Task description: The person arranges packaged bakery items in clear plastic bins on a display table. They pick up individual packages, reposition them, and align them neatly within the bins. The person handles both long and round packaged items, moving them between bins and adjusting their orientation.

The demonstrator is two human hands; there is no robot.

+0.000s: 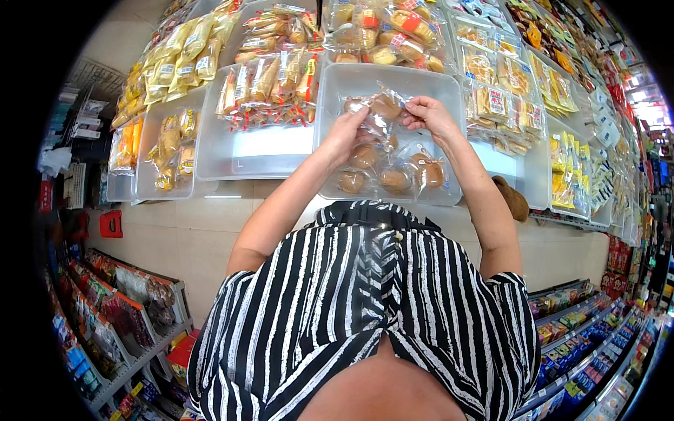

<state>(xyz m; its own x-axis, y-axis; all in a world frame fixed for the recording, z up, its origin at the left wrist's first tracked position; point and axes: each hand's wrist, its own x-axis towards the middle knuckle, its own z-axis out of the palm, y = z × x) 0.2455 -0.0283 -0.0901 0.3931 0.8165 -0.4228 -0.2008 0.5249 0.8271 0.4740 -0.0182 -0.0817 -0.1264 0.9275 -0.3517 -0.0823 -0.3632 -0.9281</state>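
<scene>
Straight ahead of me is a translucent plastic bin (337,89). Above its middle I hold up a clear-wrapped brown bun or small cake (386,107). My left hand (349,128) grips the package on its left side, partly hiding a brown piece there. With bent fingers my right hand (430,114) pinches the wrapper's right edge. Lower in the same bin lie several more wrapped brown cakes, among them one at the front left (351,181), one in the front middle (394,179) and one at the right (429,171). Whether the held package contains one piece or more, I cannot tell.
To the left, another bin (216,158) holds long wrapped pastries (268,87). Packed waffles and breads (495,102) fill bins on the right. Behind stands a bin of wrapped cakes (405,31). Shelves of packaged goods (131,310) flank me, and a red plastic object (111,223) rests on the floor.
</scene>
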